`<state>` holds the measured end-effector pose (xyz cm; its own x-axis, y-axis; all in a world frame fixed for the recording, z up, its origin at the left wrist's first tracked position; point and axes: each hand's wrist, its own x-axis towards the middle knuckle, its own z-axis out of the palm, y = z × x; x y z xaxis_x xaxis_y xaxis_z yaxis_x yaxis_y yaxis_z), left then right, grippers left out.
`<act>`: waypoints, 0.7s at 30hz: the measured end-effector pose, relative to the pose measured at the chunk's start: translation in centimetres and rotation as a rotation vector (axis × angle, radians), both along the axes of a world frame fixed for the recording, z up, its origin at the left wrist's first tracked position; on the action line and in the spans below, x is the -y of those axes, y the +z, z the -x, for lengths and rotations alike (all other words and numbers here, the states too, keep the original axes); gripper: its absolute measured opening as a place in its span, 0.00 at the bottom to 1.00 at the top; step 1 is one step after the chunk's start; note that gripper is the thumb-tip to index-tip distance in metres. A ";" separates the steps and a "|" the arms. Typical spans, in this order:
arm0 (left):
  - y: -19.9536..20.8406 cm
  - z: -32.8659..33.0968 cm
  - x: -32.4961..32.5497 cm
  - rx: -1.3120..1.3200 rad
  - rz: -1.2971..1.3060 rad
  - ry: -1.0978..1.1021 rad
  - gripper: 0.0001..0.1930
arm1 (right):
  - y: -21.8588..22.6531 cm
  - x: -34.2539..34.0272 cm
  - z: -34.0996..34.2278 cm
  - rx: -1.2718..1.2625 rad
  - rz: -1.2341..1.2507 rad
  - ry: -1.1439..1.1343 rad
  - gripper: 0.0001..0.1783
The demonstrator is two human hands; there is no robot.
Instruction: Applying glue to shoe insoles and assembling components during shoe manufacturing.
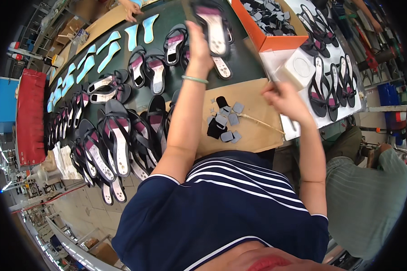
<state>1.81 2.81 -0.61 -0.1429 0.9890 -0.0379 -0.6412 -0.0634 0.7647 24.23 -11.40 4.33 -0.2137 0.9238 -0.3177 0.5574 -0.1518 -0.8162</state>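
Observation:
My left hand point(199, 47), with a pale green bangle at its wrist, is at the side of a black strappy sandal point(215, 34). The sandal has a white and purple insole and is blurred, held up over the dark green table; its far edge and my thumb are partly hidden. My right hand point(282, 97) is closed and blurred, apparently around a thin stick point(294, 125) whose lower end shows below the palm. Between my arms, several grey and black pads point(221, 120) lie on a brown board point(253, 97) beside a wooden stick point(262, 121).
Several sandals point(117, 144) crowd the left of the table point(122, 58), with pale blue insoles point(83, 67) behind. An orange box point(282, 44) of grey pads stands beyond a white block point(298, 67). More sandals point(332, 92) rest at right, near another person point(366, 198). Someone's hand point(131, 10) reaches in at the far side.

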 end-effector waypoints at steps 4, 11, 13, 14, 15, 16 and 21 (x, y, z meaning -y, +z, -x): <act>3.7 6.4 0.1 -0.031 -0.331 -0.005 0.38 | -7.9 -0.5 3.7 0.182 -0.035 0.058 0.15; 5.9 12.5 1.5 0.175 -0.552 -0.032 0.29 | -10.5 -0.6 5.5 0.206 0.016 -0.009 0.15; 5.9 11.5 1.7 0.207 -0.532 -0.006 0.28 | -9.7 -0.6 5.1 0.128 0.056 -0.068 0.13; 5.4 11.5 1.5 0.226 -0.518 -0.027 0.28 | -10.3 -0.5 5.2 0.181 -0.018 -0.043 0.12; 4.7 11.5 1.1 0.152 -0.471 -0.032 0.27 | -11.4 -0.3 5.2 0.234 -0.092 -0.018 0.11; 3.4 11.9 0.4 0.278 -0.513 -0.144 0.29 | -12.0 -0.2 5.2 0.287 -0.168 0.008 0.10; 1.2 9.5 -0.5 0.166 -0.313 -0.005 0.30 | -10.6 -1.0 4.3 0.166 -0.107 -0.045 0.10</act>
